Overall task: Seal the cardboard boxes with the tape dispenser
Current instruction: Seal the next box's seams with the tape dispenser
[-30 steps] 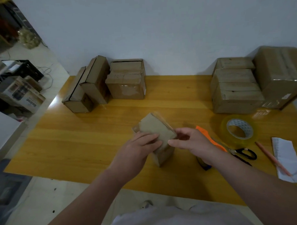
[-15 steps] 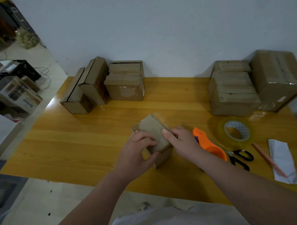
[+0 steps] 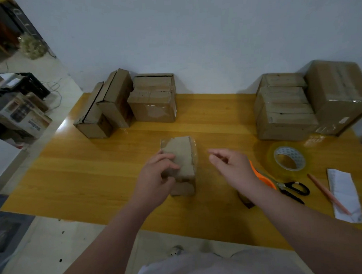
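The box (image 3: 181, 155) stands in the middle of the table (image 3: 95, 170). Its near left side is covered by the left hand (image 3: 156, 174), whose fingers curl over the top and grip it. The right hand (image 3: 232, 165) hovers just right of the box, clear of it, its fingers loosely bent, blurred and holding nothing visible. Its wrist hides most of the dispenser (image 3: 263, 178); only an orange edge and a dark end show.

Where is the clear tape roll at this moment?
In the head view, the clear tape roll lies flat on the right side of the table, in front of the stacked boxes and just beyond the scissors.
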The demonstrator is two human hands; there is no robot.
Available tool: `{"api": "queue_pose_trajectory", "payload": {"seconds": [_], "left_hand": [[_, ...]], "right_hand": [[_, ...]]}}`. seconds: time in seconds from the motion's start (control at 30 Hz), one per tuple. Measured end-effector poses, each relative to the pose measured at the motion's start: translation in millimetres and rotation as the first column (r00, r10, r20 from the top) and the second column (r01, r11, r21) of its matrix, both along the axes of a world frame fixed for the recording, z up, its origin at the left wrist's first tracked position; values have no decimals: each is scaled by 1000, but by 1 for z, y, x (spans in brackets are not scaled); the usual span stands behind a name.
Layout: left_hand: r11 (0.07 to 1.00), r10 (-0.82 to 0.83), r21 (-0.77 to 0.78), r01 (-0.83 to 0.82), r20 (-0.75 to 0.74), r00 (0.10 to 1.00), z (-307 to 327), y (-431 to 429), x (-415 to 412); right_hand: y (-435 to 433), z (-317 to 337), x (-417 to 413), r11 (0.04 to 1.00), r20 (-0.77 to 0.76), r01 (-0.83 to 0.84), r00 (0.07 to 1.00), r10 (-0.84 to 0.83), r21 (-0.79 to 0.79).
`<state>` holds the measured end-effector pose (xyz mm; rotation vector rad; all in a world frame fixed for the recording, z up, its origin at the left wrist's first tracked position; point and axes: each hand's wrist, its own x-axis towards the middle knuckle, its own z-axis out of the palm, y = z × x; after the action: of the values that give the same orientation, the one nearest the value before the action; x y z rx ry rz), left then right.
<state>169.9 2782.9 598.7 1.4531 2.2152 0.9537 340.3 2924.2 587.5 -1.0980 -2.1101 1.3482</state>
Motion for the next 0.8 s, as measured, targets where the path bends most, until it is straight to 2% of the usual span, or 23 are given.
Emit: {"api": "queue_pose_trajectory", "payload": {"seconds": [0.23,0.4,0.53,0.63,0.8], "left_hand": [[999,-43,32,41,71,997,5,3,-5],[999,-38,32,33,198,980,1,-4,-7],[999,-18,43,9,226,974,-4,-6,-8],[999,-10,53,-2,235,972,-6,-7,-7],[997,-45,78,25,271,962,-4,-9,-8]], "right_hand": [[10,1,-32,954,103,-211,966,237,-214],[-20,-12,-44,949,17,-98,994,108,-301],[-31,-9,-51,981,38,-121,991,128,-152],[-33,-13,-54,992,125,-121,984,126,-46],[-29,-7,-46,974,292,-226,933,209,23]]}}
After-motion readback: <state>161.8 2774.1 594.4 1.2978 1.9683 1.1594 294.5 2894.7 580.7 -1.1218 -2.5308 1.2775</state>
